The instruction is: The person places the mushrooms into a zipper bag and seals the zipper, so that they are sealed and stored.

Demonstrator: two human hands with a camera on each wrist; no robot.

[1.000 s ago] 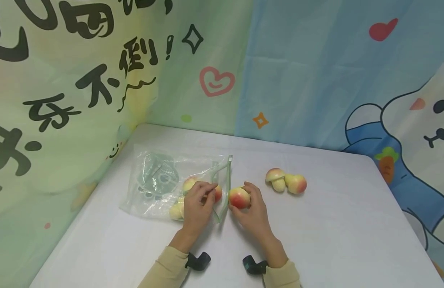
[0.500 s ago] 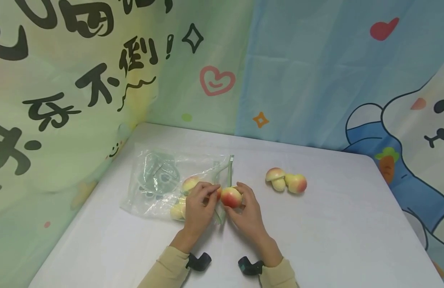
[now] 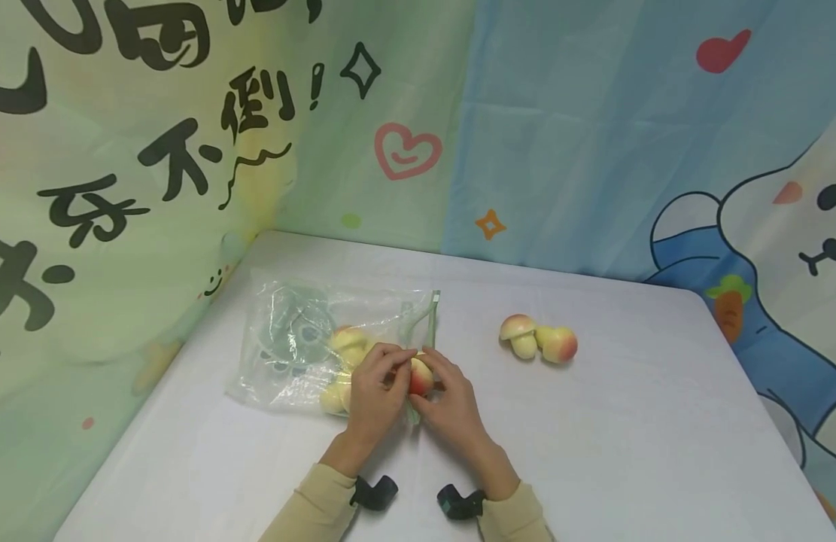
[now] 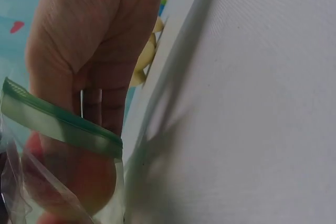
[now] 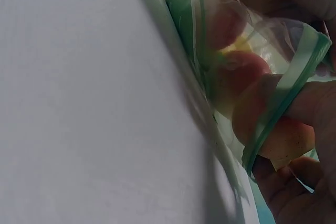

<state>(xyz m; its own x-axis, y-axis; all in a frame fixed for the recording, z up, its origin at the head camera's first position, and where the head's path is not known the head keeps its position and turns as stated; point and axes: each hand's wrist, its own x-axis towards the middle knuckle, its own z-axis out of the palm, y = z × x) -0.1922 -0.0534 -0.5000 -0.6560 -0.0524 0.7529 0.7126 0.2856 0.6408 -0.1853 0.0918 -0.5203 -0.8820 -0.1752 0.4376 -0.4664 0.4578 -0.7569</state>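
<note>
Printed fabric backdrop (image 3: 560,135) in green and blue encloses a table covered in smooth white material (image 3: 634,429). Left of centre on the table lies a clear plastic zip bag (image 3: 251,388), flat, with its mouth facing right; a green seal strip (image 3: 433,316) edges the mouth, and a pale green rounded motif (image 3: 292,324) shows at the bag's left end. Inside the bag, behind the seal strip, several red-and-yellow mushroom-shaped pieces (image 3: 350,345) sit close together; their exact count is partly hidden by film and fingers. The left hand (image 3: 375,391) is at the bag mouth, fingers curled and closed against the thumb, pinching the plastic film. The right hand (image 3: 454,410) has its fingers and thumb bent around 1 rounded red-and-yellow mushroom piece (image 3: 421,378), spread only to the width of the cap. This held piece is at the bag opening; the right wrist view shows the thumb and cap passing behind the seal strip. On the table to the right, well apart from the bag, 2 loose red-and-yellow mushroom pieces (image 3: 557,346) lie touching. Beige sleeves (image 3: 309,504) and 2 black wrist-mounted devices (image 3: 375,493) are visible nearest the camera.
</note>
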